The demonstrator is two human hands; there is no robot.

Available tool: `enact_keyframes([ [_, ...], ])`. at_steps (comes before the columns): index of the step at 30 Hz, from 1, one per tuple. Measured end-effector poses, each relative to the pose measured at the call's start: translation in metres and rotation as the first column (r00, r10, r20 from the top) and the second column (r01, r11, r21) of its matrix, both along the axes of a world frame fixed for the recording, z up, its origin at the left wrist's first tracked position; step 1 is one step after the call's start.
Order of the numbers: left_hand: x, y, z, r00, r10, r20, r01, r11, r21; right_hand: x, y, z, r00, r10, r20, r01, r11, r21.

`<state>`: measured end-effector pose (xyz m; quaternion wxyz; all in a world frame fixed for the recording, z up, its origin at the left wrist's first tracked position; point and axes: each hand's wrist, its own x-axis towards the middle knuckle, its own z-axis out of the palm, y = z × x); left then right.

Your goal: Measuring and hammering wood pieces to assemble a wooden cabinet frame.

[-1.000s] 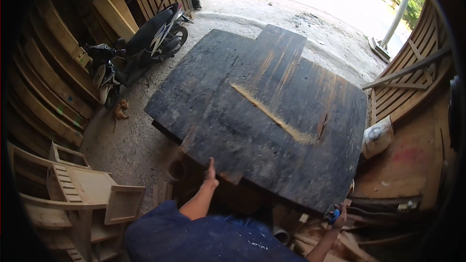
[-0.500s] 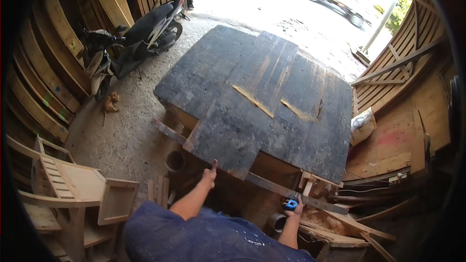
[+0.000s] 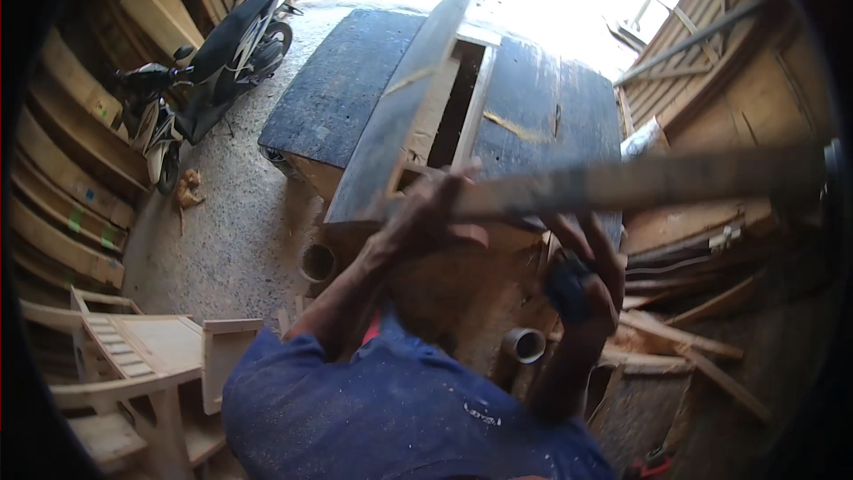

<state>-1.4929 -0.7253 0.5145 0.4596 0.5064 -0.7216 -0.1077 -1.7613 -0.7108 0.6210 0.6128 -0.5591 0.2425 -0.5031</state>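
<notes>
My left hand [image 3: 431,218] is closed around the left end of a long wooden plank [image 3: 640,185], raised in front of me and smeared by motion. Beneath the plank, my right hand [image 3: 593,280] holds a dark tape measure [image 3: 569,284] in its palm, with fingers reaching up to the plank's lower edge. Beyond them, a dark board [image 3: 404,124] stands tilted up from the worktable [image 3: 342,80], baring a long opening beside it. A streak of sawdust lies across this board. Whether the plank touches the worktable, I cannot tell.
A motor scooter [image 3: 231,49] is parked at the left, with a small orange-brown animal [image 3: 188,188] on the ground near it. Pale wooden furniture frames [image 3: 160,351] stand at lower left. Scrap boards [image 3: 711,373] and a round pipe [image 3: 526,345] lie on the right.
The middle board of the tabletop has tilted up. Both hands have risen, and a plank now spans the view in front of me. The tape measure stays in my right hand.
</notes>
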Motion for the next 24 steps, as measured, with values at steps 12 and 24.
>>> enact_keyframes([
  [12, 0.342, 0.050, 0.042, 0.437, 0.470, -0.767, -0.833, 0.534, -0.148, 0.229, -0.076, -0.163, 0.533, 0.021, -0.846, -0.301, 0.939, -0.167],
  [24, 0.459, 0.097, -0.120, -0.252, 0.586, -0.770, -0.751, 0.384, 0.538, 0.186, -0.062, -0.377, 0.000, 0.110, -0.994, -0.042, 0.993, 0.110],
])
